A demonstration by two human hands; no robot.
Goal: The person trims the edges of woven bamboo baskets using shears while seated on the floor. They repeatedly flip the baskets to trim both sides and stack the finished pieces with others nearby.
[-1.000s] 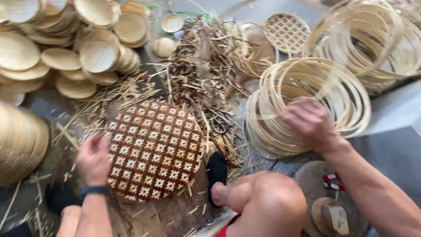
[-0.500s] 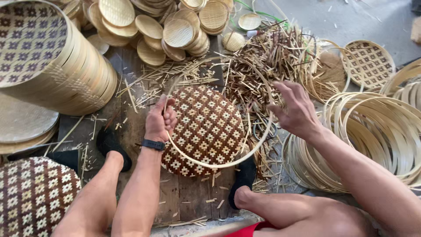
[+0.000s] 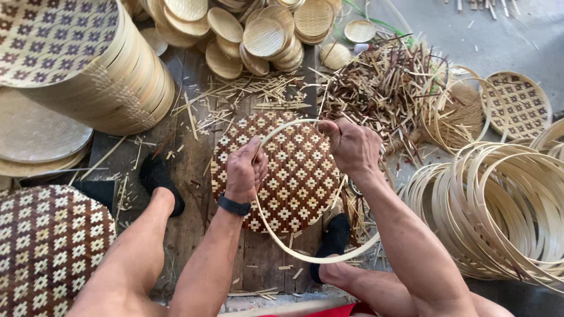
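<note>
A thin bamboo hoop [image 3: 305, 256] is held by both hands above a round woven mat [image 3: 281, 171] of brown and pale checks, which lies flat near the middle of the wooden board [image 3: 194, 194] that serves as the worktop. The left hand [image 3: 245, 170] is closed around the hoop's left side, the fingers wrapped over the strip, a dark band [image 3: 234, 205] worn at the wrist. The right hand [image 3: 351, 147] is clamped on the hoop's upper right part, near where the strip curves over the top. The hands are kept apart, one at each side, so that the ring is apparently held open and level over the mat; the near arc hangs past the mat's near edge, towards the board's near edge.

The mat is framed by the feet in dark socks, one [image 3: 157, 181] at its left and one [image 3: 333, 239] below its right side, perhaps so that it is kept from sliding.

More hoops [image 3: 499, 205] are piled off the board's right edge, within reach of the right arm. A tall stack of finished trays [image 3: 111, 76] stands at the far left corner, small woven lids [image 3: 258, 35] are heaped along the far edge, and cut splints [image 3: 382, 88] are scattered at the far right. Another checked mat [image 3: 47, 246] lies at the near left.
</note>
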